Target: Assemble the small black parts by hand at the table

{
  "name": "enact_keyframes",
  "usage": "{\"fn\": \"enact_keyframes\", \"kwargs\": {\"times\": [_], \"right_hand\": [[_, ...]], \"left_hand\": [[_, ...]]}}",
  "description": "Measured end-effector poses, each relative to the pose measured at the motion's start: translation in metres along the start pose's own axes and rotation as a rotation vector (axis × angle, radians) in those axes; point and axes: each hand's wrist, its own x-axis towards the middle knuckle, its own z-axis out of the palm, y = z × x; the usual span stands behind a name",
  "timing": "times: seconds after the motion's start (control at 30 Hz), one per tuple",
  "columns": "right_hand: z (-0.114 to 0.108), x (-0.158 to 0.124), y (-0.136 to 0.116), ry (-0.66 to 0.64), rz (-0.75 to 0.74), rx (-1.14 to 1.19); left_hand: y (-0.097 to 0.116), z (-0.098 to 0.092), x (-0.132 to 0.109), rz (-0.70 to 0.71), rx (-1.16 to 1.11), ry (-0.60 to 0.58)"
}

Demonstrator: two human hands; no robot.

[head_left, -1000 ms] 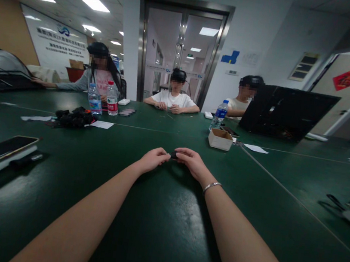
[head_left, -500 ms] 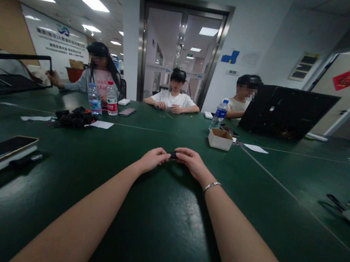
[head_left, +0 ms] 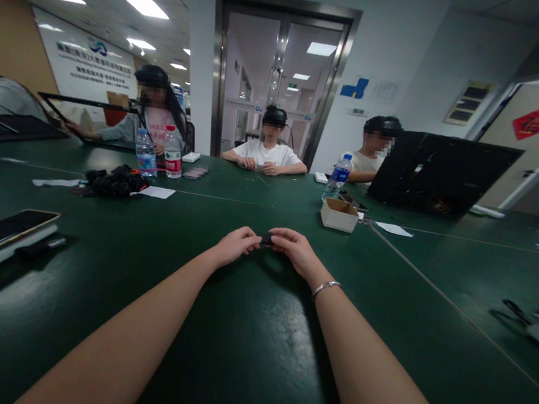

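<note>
A small black object (head_left: 267, 238) is pinched between my two hands, just above the green table (head_left: 251, 333). Its kind is too small and dark to make out. My left hand (head_left: 236, 246) grips its left end with thumb and fingertips. From the right, my right hand (head_left: 294, 247) closes its fingers on the other end; a silver bangle (head_left: 326, 289) circles that wrist. Fingertips cover part of the object. Beyond my right hand stands an open light-coloured box (head_left: 338, 217).
Plastic bottles (head_left: 172, 153) and a tangle of black gear (head_left: 116, 182) stand at left, a blue-capped bottle (head_left: 338, 177) and a large black case (head_left: 441, 174) at right. A phone (head_left: 20, 227) lies near left. Several people sit around the table.
At the far left, a person's dark frame panel has swung down lower. My hands and the small black object show no clear movement.
</note>
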Motion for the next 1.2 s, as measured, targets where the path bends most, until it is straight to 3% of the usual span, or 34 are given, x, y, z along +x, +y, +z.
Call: {"fn": "enact_keyframes", "kwargs": {"times": [0.37, 1.2], "right_hand": [[-0.0012, 0.0002, 0.0010, -0.015, -0.005, -0.006], [0.0007, -0.0026, -0.0025, -0.013, -0.012, -0.015]], "left_hand": [[0.0008, -0.0005, -0.0007, 0.009, 0.024, -0.042], [-0.0055, -0.0007, 0.0037, 0.019, 0.027, -0.020]]}}
